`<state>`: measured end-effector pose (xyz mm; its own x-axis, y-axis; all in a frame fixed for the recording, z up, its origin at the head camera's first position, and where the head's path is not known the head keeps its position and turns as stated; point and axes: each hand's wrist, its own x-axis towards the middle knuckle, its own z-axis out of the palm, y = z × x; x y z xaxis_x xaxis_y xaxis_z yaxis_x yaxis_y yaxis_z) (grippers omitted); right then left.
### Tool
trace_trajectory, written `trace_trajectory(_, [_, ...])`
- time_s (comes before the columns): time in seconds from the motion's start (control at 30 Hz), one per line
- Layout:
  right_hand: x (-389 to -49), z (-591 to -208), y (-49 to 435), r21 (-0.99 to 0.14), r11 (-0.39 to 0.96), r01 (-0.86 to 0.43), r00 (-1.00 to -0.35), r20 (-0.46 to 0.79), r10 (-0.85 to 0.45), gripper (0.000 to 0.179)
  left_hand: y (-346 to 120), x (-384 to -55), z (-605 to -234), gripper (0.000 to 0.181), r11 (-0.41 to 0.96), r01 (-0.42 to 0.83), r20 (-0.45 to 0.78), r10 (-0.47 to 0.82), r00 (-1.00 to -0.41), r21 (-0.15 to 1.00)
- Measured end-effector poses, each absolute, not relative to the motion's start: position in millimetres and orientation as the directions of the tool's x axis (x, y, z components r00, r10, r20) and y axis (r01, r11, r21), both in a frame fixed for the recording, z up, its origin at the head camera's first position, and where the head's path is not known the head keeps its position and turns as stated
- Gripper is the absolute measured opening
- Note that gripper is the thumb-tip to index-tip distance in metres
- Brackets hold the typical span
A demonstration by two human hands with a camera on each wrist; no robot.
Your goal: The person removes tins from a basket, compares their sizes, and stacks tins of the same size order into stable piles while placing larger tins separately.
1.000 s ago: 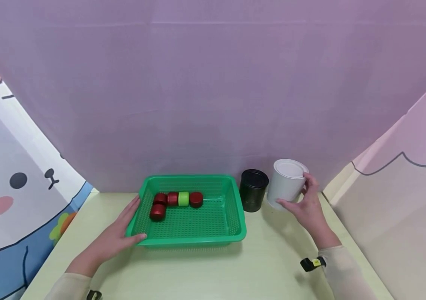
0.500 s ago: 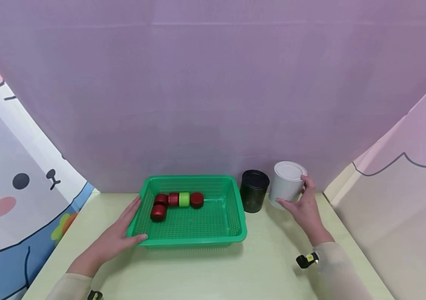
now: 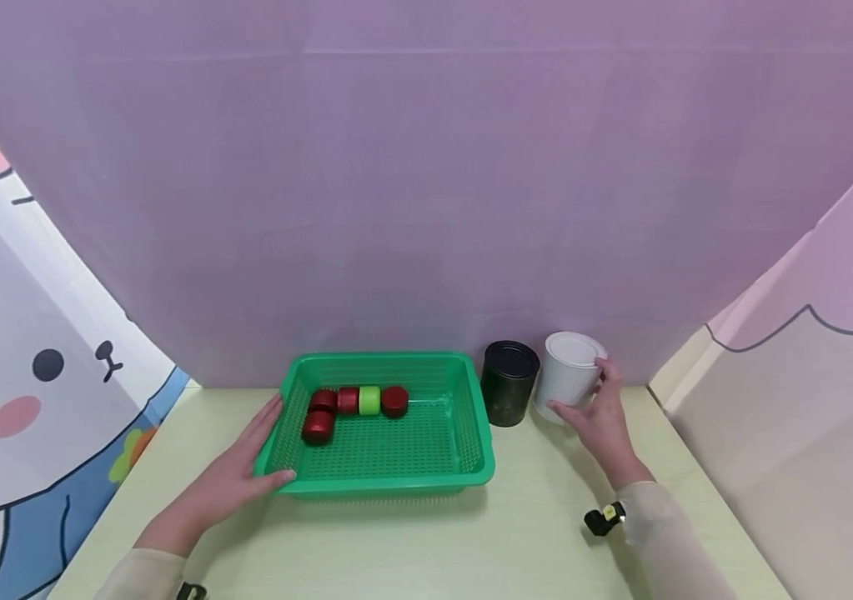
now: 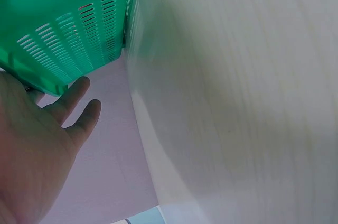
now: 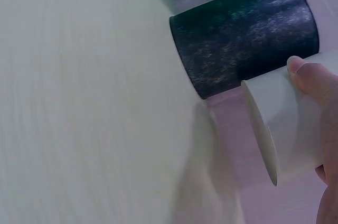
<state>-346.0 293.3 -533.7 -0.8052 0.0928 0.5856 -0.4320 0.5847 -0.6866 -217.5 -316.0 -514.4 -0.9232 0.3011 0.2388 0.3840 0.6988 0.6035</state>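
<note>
My right hand (image 3: 600, 417) grips a white lidded can (image 3: 567, 379), thumb on its near side and fingers round its right. In the right wrist view the can leans, part of its underside showing above the tabletop. Just left of it stands a black lidded can (image 3: 507, 387), close by the basket's right side. My left hand (image 3: 225, 479) rests at the left end of a green plastic basket (image 3: 388, 481), fingers fairly straight along the side and thumb on the front rim. Inside lie several dark red round pieces (image 3: 317, 427) and one light green piece (image 3: 369, 401).
A pale wooden tabletop (image 3: 411, 546) carries everything. Behind it rises a purple cloth backdrop (image 3: 396, 208). Cartoon-printed panels slant up at the left (image 3: 43, 333) and right (image 3: 794, 400).
The white can has shifted slightly left and toward me in my right hand, nearer the black can. The left hand and the basket stay about where they were.
</note>
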Motion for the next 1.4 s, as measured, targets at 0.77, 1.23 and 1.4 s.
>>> trace_trajectory(0.77, [-358, -558, 293, -0.697, 0.585, -0.415, -0.825, 0.559, 0.081, 0.118, -316, -219, -516, 0.11, 0.699, 0.381, 0.233, 0.302, -0.924, 0.604])
trace_trajectory(1.23, [-359, -560, 296, -0.704, 0.61, -0.365, -0.858, 0.508, 0.073, 0.114, -318, -220, -518, 0.11, 0.693, 0.384, 0.231, 0.307, -0.923, 0.61])
trace_trajectory(1.4, [-359, -559, 297, -0.739, 0.58, -0.344, -0.882, 0.465, 0.069, 0.111, -319, -221, -519, 0.11, 0.693, 0.387, 0.234, 0.31, -0.922, 0.608])
